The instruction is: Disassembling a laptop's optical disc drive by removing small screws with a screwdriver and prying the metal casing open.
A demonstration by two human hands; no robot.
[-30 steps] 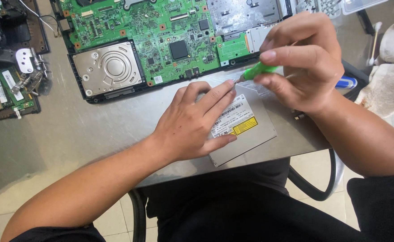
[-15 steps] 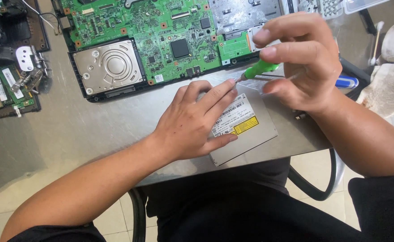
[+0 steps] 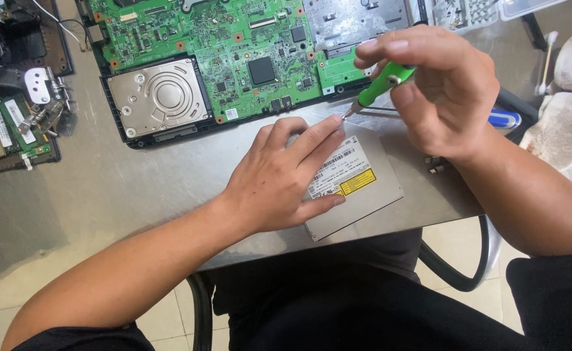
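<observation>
A flat grey optical drive with a white and yellow label lies on the steel table, near its front edge. My left hand presses flat on the drive, fingers spread toward its far corner. My right hand grips a green-handled screwdriver, whose metal tip points down at the drive's far edge beside my left fingertips.
An opened laptop base with a green motherboard and a silver hard drive lies behind the drive. Loose circuit boards sit at the left. Small screws rest by my right wrist. Crumpled cloth and a blue pen lie at the right.
My right hand has shifted slightly on the screwdriver, fingers turning the handle. My left hand stays pressed on the drive.
</observation>
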